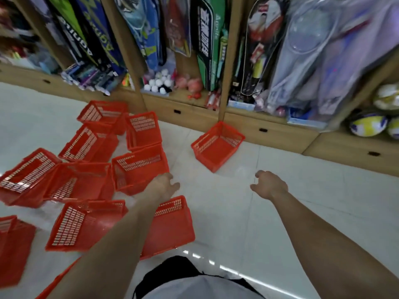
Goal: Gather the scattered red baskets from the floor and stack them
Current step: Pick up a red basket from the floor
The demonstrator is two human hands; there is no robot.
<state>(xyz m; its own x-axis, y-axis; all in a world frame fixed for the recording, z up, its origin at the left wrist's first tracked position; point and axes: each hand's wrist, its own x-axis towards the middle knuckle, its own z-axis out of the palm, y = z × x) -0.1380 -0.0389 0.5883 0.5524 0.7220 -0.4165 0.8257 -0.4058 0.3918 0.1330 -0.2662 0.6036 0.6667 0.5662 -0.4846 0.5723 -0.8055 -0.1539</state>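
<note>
Several red plastic baskets lie scattered on the white tiled floor at the left, most of them tipped at angles. One red basket point(217, 146) stands apart, upright, against the shelf base at centre. Another basket point(140, 168) sits just left of my left hand point(166, 185), and one more point(172, 225) lies under my left forearm. My left hand reaches forward with its fingers loosely apart and holds nothing. My right hand point(269, 185) is stretched out over bare floor, fingers curled but apart, also holding nothing. Both hands hover short of the lone basket.
A wooden shelf unit point(259, 128) with low drawers runs along the back, hung with racket bags and holding small balls and toys. Larger balls point(368, 125) sit at the right. White floor tiles point(280, 223) stretch to the right of the baskets.
</note>
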